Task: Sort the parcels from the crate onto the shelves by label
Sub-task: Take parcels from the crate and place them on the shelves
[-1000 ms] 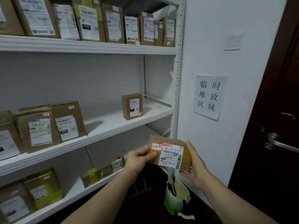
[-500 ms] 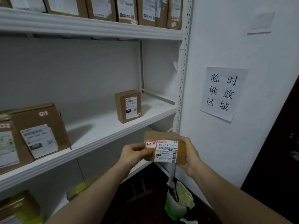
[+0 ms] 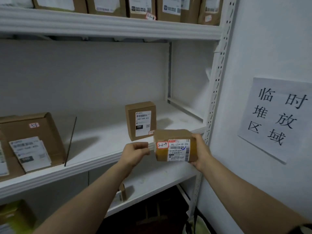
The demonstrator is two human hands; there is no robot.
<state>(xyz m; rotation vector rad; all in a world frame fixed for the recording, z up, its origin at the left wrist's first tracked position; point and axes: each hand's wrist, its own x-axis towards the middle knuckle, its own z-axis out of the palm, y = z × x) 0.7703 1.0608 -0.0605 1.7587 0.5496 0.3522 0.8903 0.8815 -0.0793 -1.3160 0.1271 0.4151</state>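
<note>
Fingers [image 3: 196,139] of the right hand [image 3: 201,152] clamp the right end of a small brown cardboard parcel [image 3: 173,134], held in the air at the front edge of the white metal middle shelf [image 3: 101,146]. Its red-edged sticker [image 3: 162,144] reads 3-2-9. The left hand [image 3: 135,154] sits just beside the parcel's left end, fingers [image 3: 143,146] curled together on nothing. An upright brown cardboard box [image 3: 141,120] stands on the shelf just behind.

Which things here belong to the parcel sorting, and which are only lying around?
Job: parcel marked 3-2-9, gripped by the right hand; left hand beside it; middle shelf; upright parcel standing there.
Lying about: paper sign on the wall; thin dark rod on the shelf.
</note>
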